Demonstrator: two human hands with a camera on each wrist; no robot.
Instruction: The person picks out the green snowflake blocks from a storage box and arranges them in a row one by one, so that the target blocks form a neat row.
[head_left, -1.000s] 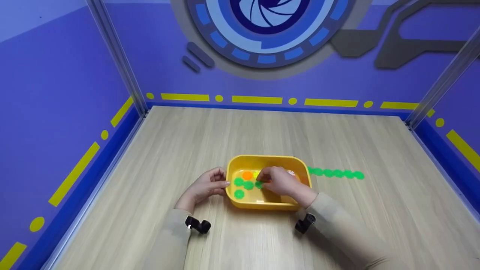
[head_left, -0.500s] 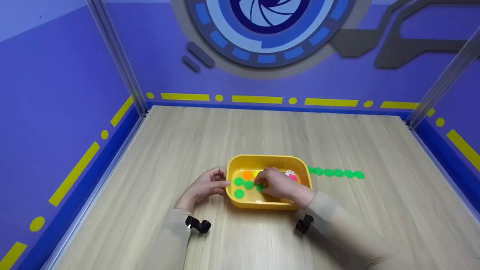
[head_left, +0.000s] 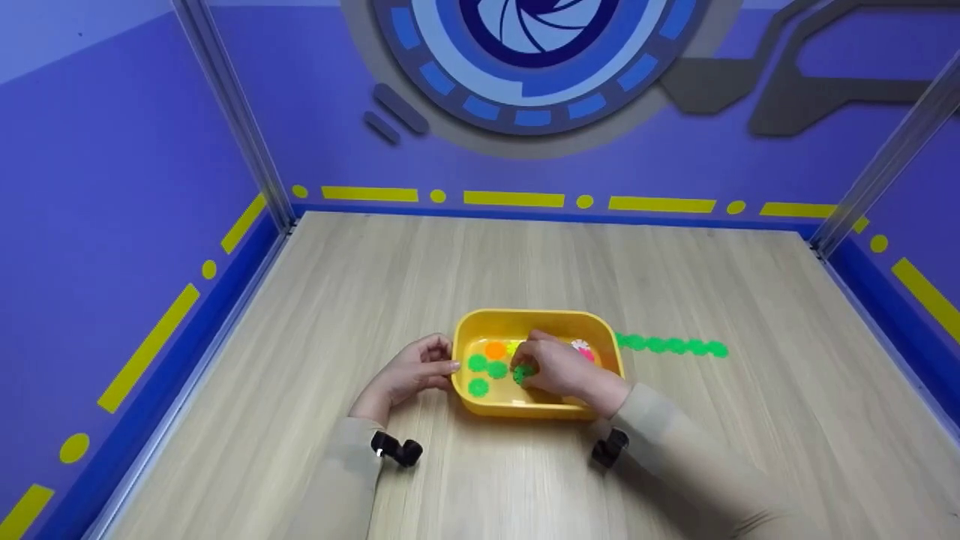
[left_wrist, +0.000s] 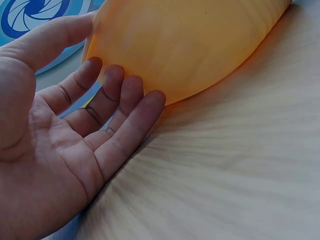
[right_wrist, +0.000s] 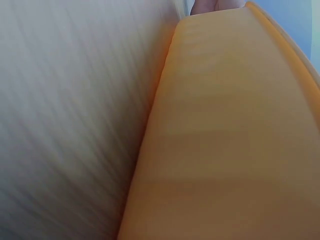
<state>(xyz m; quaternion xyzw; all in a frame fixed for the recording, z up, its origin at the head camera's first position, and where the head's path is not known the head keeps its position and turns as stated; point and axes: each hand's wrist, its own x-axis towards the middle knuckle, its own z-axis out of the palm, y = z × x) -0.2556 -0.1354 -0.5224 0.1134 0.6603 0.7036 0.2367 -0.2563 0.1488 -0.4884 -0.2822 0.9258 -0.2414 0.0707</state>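
A yellow plastic bin (head_left: 525, 411) stands on the table with small toothed plastic discs inside. My left hand (head_left: 405, 375) holds the bin's left end. In the left wrist view, its curled fingertips (left_wrist: 150, 102) touch the outer wall and the thumb lies at the rim. My right hand (head_left: 562, 365) reaches into the bin and pinches a green snowflake disc (head_left: 520, 374) between thumb and fingers. Several green discs (head_left: 478, 388) lie left of it, near an orange disc (head_left: 495, 350). The right wrist view has only the bin's outer wall (right_wrist: 215, 130) and part of a hand at the top.
A row of joined green discs (head_left: 677, 346) lies on the wooden table (head_left: 375, 277), right of the bin. Pink (head_left: 587, 355) and white discs (head_left: 580, 345) sit at the bin's right, partly behind the right hand. Blue-purple panels (head_left: 142, 225) enclose the table.
The right hand has shifted slightly inside the bin, and the green disc in its fingers has tilted up. The left hand and bin have stayed in place.
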